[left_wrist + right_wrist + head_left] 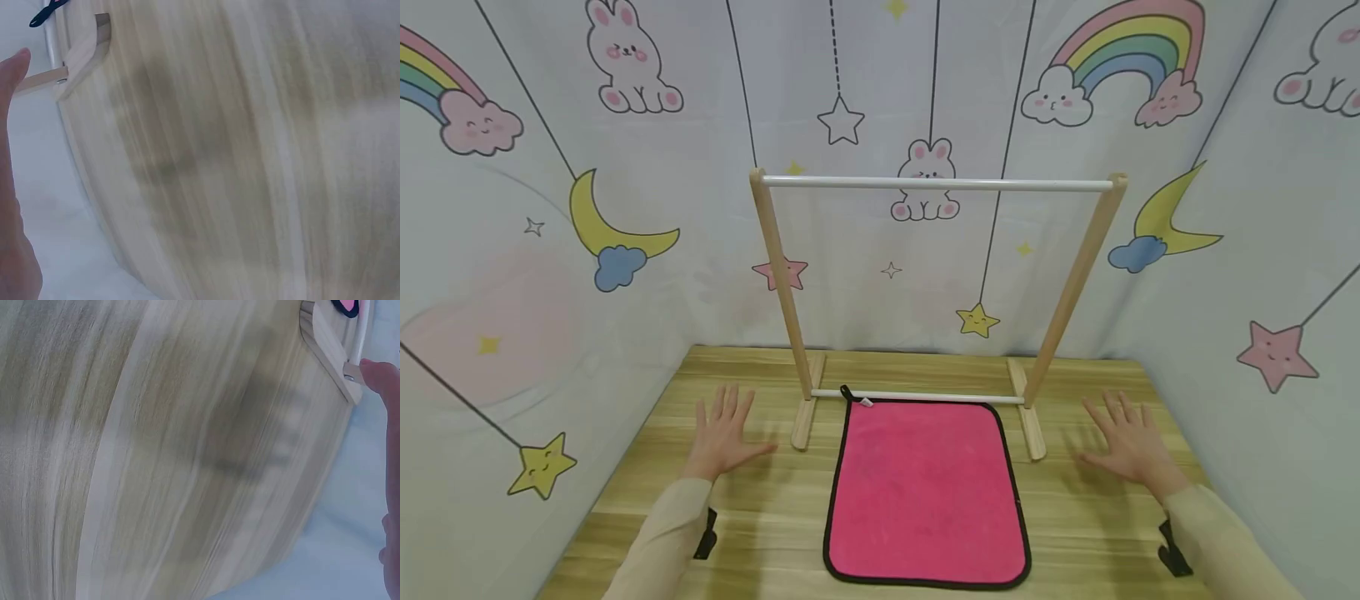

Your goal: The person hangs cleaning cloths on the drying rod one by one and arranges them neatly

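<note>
A pink towel (928, 492) with a black border lies flat on the wooden table, its small black loop (847, 392) at the upper left corner. Behind it stands a wooden rack (782, 287) with a white top bar (940, 184) and a white lower bar (917, 397). To the left of the towel, my left hand (724, 437) is held over the table with fingers spread, holding nothing. My right hand (1129, 443) is spread likewise on the right side, beyond the rack's right foot (1032, 429). In both wrist views the hands cast shadows on the wood.
The table (767, 533) ends at the back against a white curtain (865, 308) printed with rabbits, stars, moons and rainbows, which also flanks both sides. The rack's left foot (803, 423) points forward between my left hand and the towel. Black straps (706, 535) show at both wrists.
</note>
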The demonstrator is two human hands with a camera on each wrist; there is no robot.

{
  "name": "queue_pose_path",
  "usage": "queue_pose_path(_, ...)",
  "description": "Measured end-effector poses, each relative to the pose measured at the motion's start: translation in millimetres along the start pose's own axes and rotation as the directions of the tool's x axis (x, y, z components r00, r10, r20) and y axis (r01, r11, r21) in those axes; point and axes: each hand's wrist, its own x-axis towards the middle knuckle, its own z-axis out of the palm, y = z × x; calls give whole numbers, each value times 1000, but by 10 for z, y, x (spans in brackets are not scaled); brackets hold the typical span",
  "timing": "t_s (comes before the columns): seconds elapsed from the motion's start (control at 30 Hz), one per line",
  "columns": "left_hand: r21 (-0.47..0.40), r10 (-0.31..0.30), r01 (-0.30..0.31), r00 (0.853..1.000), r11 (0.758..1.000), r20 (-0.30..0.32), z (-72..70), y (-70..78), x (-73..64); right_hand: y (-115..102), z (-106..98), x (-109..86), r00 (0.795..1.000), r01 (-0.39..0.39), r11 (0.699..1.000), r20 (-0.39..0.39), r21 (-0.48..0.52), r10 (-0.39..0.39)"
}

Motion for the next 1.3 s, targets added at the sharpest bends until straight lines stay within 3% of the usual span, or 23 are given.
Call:
queue_pose_path(0.3, -44, 38, -44, 992, 998, -118, -131, 64, 144, -42, -36, 63, 999, 2, 1000, 43, 30, -4)
queue_pose_path(0.6, -58, 15, -23, 992, 998, -129, -268, 160, 287, -123, -82, 98, 999, 4, 993, 47, 119, -10)
queue_pose_path(0.77, -124, 2, -23, 987, 992, -161, -379, 246, 406, -178, -131, 116, 998, 11, 988, 54, 151, -19)
queue_pose_path(0.93, -240, 3, -67, 966, 969, -259, -482, 329, 558, -204, -160, 122, 998, 16, 986, 59, 164, -26)
queue_pose_path(1.13, -394, -49, -97, 938, 914, -344, -634, 470, 692, -219, -167, 136, 998, 22, 980, 54, 199, -33)
queue_pose_path(1.3, -411, -60, -104, 928, 906, -368, -727, 542, 765, -255, -168, 150, 998, 41, 976, 43, 212, -51)
